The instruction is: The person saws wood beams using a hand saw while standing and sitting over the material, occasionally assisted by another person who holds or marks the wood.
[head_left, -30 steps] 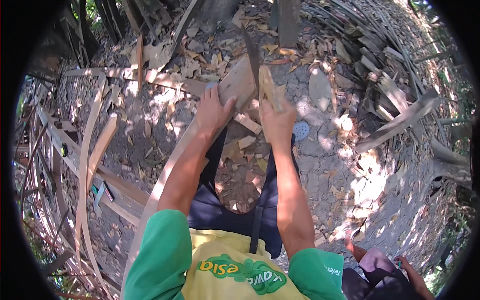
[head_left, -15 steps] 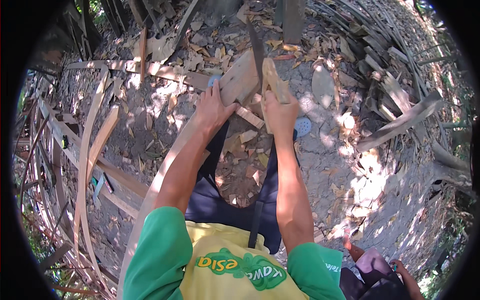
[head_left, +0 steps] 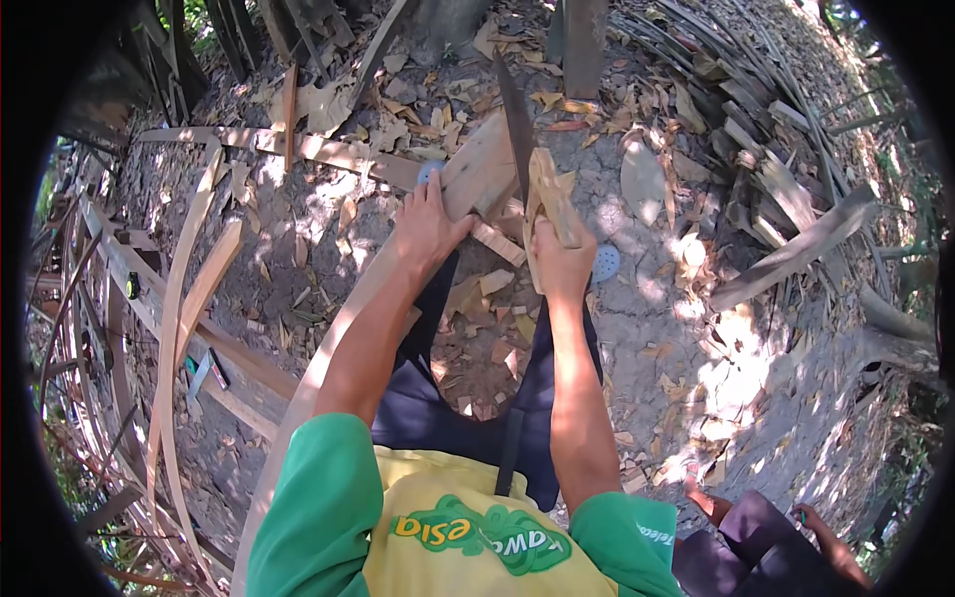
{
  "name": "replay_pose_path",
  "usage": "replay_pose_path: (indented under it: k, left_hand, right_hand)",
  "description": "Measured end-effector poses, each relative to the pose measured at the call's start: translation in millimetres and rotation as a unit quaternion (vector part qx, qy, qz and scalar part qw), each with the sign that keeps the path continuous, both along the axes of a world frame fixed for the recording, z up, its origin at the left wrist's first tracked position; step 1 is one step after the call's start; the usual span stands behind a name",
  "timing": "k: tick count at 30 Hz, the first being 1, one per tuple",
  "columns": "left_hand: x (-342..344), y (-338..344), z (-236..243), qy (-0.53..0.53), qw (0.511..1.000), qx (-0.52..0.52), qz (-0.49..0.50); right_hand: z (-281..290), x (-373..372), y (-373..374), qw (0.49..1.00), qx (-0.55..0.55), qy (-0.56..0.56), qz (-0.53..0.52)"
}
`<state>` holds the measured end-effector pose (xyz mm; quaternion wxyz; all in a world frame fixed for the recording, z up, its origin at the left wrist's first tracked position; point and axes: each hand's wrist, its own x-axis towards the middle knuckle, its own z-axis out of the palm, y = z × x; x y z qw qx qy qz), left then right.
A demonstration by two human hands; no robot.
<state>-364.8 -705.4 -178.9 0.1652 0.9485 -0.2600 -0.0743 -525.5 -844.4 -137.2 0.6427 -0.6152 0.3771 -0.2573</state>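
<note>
My right hand (head_left: 564, 263) is wrapped round the light wooden handle (head_left: 554, 199) of a handsaw. Its dark blade (head_left: 515, 119) points away from me and lies along the right edge of a thick wooden plank (head_left: 480, 181). Fingers of my left hand (head_left: 426, 227) press over that plank, thumb on the near side, just left of the saw. The plank runs back under my left forearm toward my body. A short light piece of wood (head_left: 499, 243) sticks out below it, between my hands. Where the teeth meet the wood is hard to make out.
Long wooden strips (head_left: 184, 269) lie at left, with a tape measure (head_left: 131, 286) and a small knife-like tool (head_left: 217, 369) among them. Split wood (head_left: 796, 249) is piled at right. Another person's leg (head_left: 741, 537) shows at lower right. Dry leaves and chips litter the ground.
The saw and my right hand have come back toward my body. My left hand stays on the plank. The whole view has shifted slightly.
</note>
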Motion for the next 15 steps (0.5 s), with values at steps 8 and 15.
replay_pose_path:
  k: [8, 15]
  left_hand:
    - [12, 24, 3, -0.018, 1.000, 0.005, 0.014]
    - [2, -6, 3, -0.015, 1.000, 0.014, -0.014]
  right_hand:
    - [38, -109, 84, 0.990, -0.137, 0.004, 0.024]
    - [-11, -28, 29, 0.993, -0.108, -0.038, -0.037]
